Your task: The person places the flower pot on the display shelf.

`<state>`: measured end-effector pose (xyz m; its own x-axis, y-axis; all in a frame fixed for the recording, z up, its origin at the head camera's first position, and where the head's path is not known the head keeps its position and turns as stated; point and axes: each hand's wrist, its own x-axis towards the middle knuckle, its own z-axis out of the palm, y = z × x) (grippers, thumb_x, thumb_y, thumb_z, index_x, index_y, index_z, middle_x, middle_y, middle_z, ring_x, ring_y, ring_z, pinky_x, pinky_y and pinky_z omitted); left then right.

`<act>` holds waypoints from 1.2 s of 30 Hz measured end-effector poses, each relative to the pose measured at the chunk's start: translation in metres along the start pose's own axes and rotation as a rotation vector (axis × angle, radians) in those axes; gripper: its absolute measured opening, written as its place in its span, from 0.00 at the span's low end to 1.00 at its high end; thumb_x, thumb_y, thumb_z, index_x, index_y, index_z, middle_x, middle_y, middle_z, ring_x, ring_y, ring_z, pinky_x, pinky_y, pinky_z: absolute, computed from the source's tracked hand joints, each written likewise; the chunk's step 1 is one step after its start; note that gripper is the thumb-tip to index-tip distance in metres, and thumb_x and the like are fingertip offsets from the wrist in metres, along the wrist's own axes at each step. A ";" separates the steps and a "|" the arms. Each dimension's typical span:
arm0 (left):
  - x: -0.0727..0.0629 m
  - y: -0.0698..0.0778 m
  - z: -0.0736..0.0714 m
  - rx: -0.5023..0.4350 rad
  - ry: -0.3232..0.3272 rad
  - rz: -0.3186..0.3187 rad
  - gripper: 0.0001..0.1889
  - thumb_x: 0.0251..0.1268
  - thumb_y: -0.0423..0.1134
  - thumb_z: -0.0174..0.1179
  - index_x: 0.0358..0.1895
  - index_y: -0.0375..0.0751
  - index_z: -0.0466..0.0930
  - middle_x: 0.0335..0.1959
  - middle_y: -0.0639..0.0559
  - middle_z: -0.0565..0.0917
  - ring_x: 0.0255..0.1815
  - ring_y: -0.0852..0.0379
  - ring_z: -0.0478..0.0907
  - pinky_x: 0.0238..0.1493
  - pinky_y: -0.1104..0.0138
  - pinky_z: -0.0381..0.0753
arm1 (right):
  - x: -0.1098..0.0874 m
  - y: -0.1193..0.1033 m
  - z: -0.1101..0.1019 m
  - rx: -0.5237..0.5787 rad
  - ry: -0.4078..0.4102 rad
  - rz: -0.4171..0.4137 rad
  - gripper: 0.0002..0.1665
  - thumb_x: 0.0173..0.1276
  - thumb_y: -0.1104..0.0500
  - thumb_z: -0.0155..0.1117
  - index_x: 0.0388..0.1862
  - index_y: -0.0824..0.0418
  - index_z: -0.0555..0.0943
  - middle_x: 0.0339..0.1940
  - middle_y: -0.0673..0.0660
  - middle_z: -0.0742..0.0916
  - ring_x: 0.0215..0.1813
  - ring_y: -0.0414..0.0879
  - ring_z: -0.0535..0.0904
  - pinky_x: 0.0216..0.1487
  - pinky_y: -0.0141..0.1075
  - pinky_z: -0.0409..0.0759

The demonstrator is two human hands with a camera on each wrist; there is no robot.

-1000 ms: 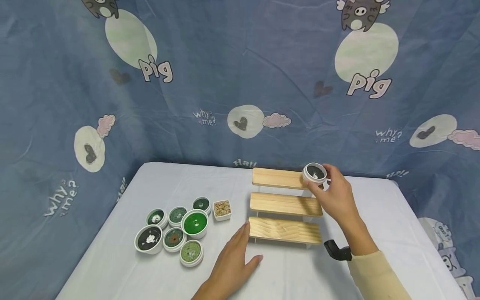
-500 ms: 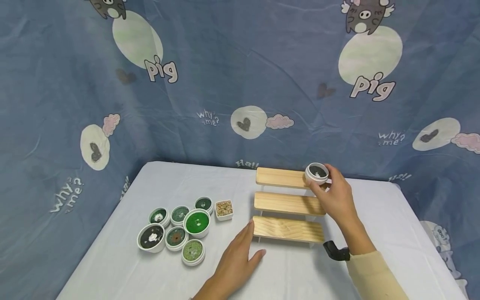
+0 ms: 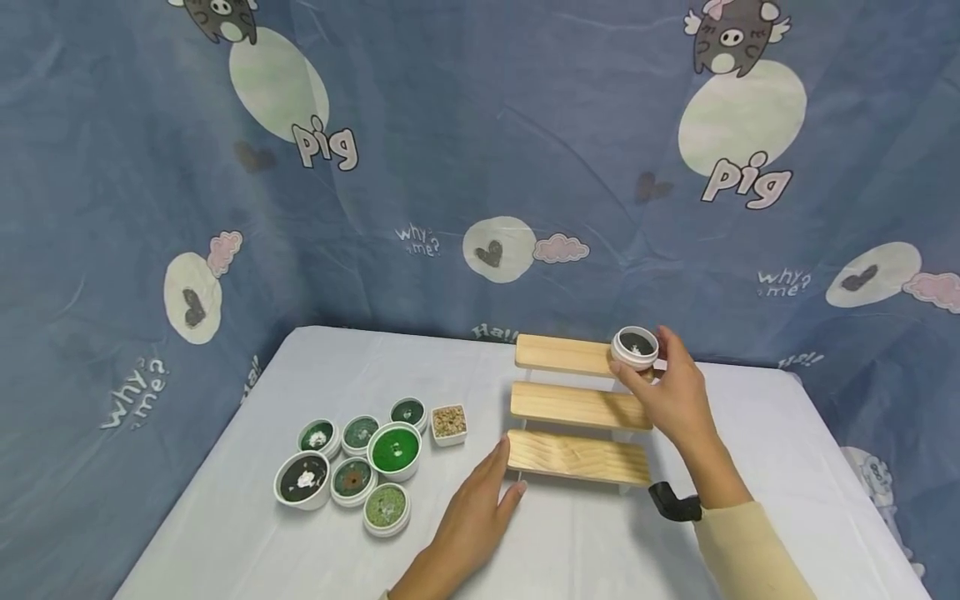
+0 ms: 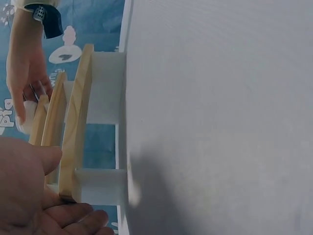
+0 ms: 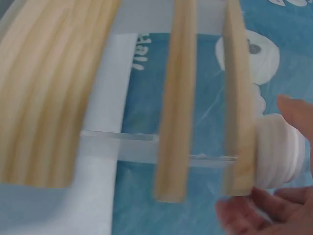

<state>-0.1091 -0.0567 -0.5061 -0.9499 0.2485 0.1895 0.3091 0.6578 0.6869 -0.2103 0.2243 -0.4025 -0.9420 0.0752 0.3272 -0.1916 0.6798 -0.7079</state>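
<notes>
My right hand [image 3: 675,392] grips a small round white pot [image 3: 636,348] with a dark filling and a white speck, thumb and fingers on its sides. It sits at the right end of the top board [image 3: 562,353] of a three-step wooden stand; the right wrist view shows the white pot [image 5: 276,149] right against that board. At the stand's other end, my left hand [image 3: 468,512] touches the left tip of the lowest board [image 3: 577,457] with fairly straight fingers, thumb apart. The left wrist view has the left hand's fingers [image 4: 78,220] beside the board end.
Left of the stand, several round white pots cluster on the white table [image 3: 247,533], among them a bright green one [image 3: 395,450] and a black-filled one [image 3: 302,482]. A square pot of tan grains [image 3: 449,424] stands nearby. Blue printed cloth [image 3: 420,125] hangs behind.
The head view has shifted slightly, moving the whole scene a little to the right. The left thumb has drawn in nearer the lowest board. My right hand still holds the pot at the top board's end.
</notes>
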 end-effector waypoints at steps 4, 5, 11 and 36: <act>0.001 -0.003 0.001 -0.029 0.006 -0.006 0.34 0.82 0.45 0.56 0.81 0.31 0.58 0.79 0.37 0.66 0.78 0.40 0.65 0.76 0.47 0.66 | -0.005 -0.015 0.003 -0.030 0.115 -0.158 0.58 0.64 0.52 0.81 0.81 0.71 0.58 0.73 0.72 0.72 0.73 0.69 0.67 0.70 0.64 0.67; 0.001 -0.004 0.001 -0.031 0.010 -0.005 0.34 0.82 0.45 0.56 0.81 0.32 0.59 0.79 0.37 0.66 0.78 0.40 0.65 0.76 0.47 0.66 | -0.007 -0.022 0.006 -0.036 0.152 -0.232 0.57 0.62 0.54 0.83 0.80 0.71 0.61 0.73 0.72 0.73 0.73 0.69 0.66 0.71 0.64 0.66; 0.006 -0.007 0.001 -0.040 0.043 -0.011 0.32 0.82 0.46 0.57 0.80 0.32 0.63 0.77 0.39 0.70 0.75 0.42 0.69 0.74 0.47 0.69 | -0.020 -0.074 0.048 -0.025 0.093 -0.640 0.48 0.57 0.57 0.85 0.73 0.70 0.72 0.69 0.67 0.79 0.70 0.64 0.72 0.72 0.56 0.69; 0.018 -0.026 0.008 -0.433 0.051 -0.123 0.18 0.79 0.36 0.58 0.67 0.37 0.79 0.63 0.45 0.84 0.66 0.45 0.80 0.67 0.52 0.79 | -0.010 -0.129 0.177 -0.480 -0.840 -0.537 0.29 0.63 0.55 0.80 0.61 0.61 0.82 0.50 0.53 0.86 0.52 0.47 0.84 0.53 0.39 0.83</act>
<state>-0.1340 -0.0634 -0.5260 -0.9828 0.1441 0.1151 0.1563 0.3198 0.9345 -0.2246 0.0071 -0.4254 -0.6906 -0.7098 -0.1386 -0.6759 0.7016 -0.2257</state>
